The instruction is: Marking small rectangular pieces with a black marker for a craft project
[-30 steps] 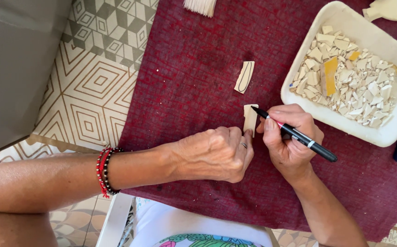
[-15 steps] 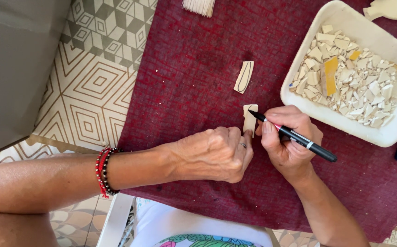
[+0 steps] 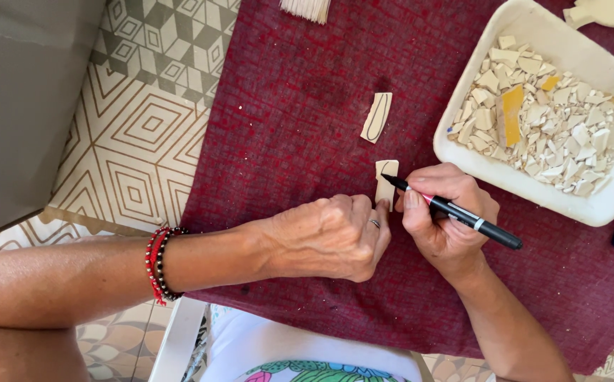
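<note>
Dark red woven cloth (image 3: 307,233) covers the surface; geometric patterned floor tiles (image 3: 137,155) lie to its left. At far right on the cloth sits a white rectangular tray (image 3: 607,201), filled with pale broken tile fragments (image 3: 540,120), one long yellow shard among them.

Left hand (image 3: 328,237) lies knuckles up, fingers curled, fingertips pinning the near end of a small cream rectangular tile piece (image 3: 385,178) flat on the cloth. Red and dark bead bracelets (image 3: 158,265) circle that wrist.

Right hand (image 3: 448,219), just right of the piece, grips a black marker pen (image 3: 455,212) in a writing hold; its tip touches the piece, where a dark line shows.

A second cream tile piece with a drawn curved outline (image 3: 377,117) lies just beyond, apart from both hands.
</note>
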